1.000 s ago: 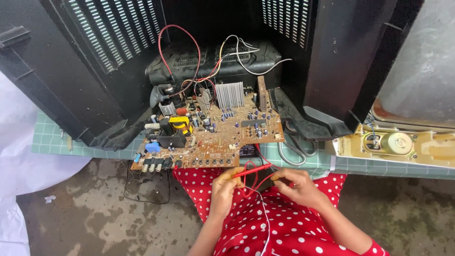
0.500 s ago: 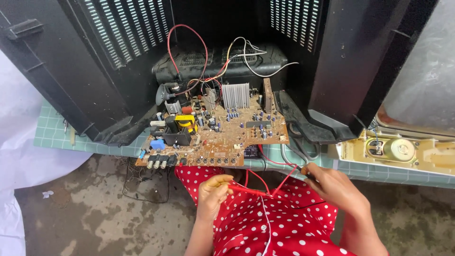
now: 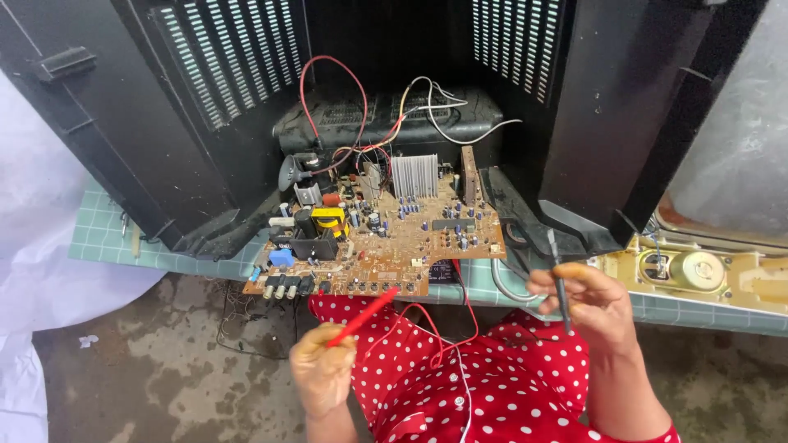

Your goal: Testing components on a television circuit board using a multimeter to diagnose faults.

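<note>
Head view shows left hand [image 3: 322, 371] pinching red probe [image 3: 361, 317] and right hand [image 3: 593, 302] closed around black probe [image 3: 558, 277], tips aimed toward circuit board [image 3: 386, 238] ahead, apparently for testing.

Hands drawn apart, each raising a probe

A second ago both hands sat close together over the red dotted lap; now the left hand [image 3: 322, 371] has moved left, tilting its red probe [image 3: 364, 317] up toward the circuit board [image 3: 386, 246], while the right hand [image 3: 593, 305] has swung right and lifted the black probe [image 3: 559, 277] upright.
</note>
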